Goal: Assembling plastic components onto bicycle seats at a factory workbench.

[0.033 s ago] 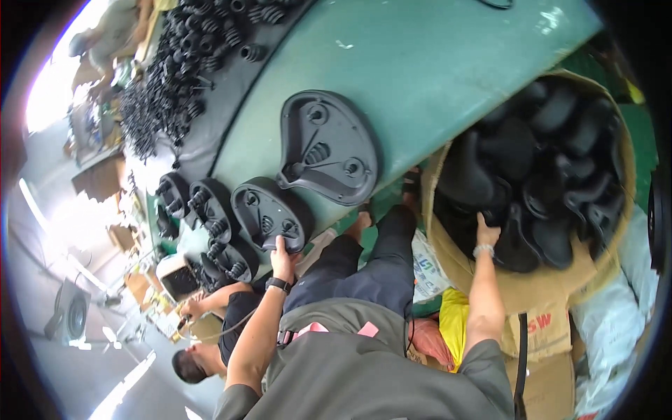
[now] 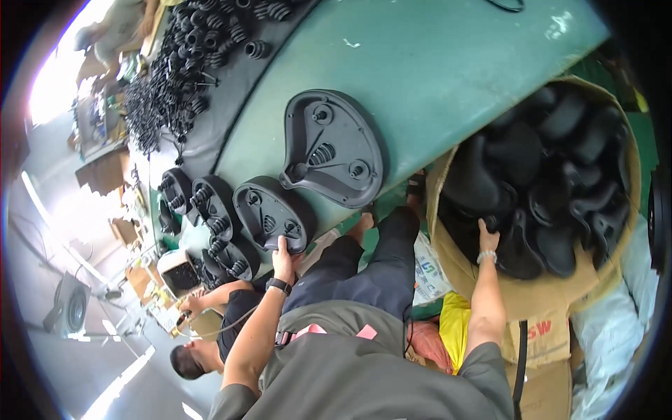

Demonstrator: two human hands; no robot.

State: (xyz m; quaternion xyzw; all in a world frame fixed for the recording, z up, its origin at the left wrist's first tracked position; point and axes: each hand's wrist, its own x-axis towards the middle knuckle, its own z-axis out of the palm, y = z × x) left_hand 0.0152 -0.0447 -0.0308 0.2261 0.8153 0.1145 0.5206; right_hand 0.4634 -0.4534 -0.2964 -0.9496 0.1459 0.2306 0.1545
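Note:
My left hand (image 2: pixel 283 262) grips the near rim of an upturned black bicycle saddle (image 2: pixel 255 222) on the table edge, thumb on top, the other fingers mostly hidden. Coil springs show inside that saddle. Just right of it lies a larger upturned saddle (image 2: pixel 332 140), also with springs, untouched. On the right, my right hand (image 2: pixel 488 239) reaches into a large round-looking cardboard box (image 2: pixel 435 217) full of black saddles. Its fingers close round the narrow end of a saddle (image 2: pixel 473 178) there; the fingertips are partly hidden.
The green table (image 2: pixel 448 70) stretches ahead, with a heap of black springs (image 2: pixel 210 35) on a dark sheet (image 2: pixel 231 91). More upturned saddles (image 2: pixel 212 203) line the left edge. A co-worker (image 2: pixel 210 350) sits close on my left, holding a tool. Plastic bags (image 2: pixel 602 329) lie by the box.
The whole view has shifted slightly. My right hand sits a little lower against the saddle in the box; my left hand stays on its saddle.

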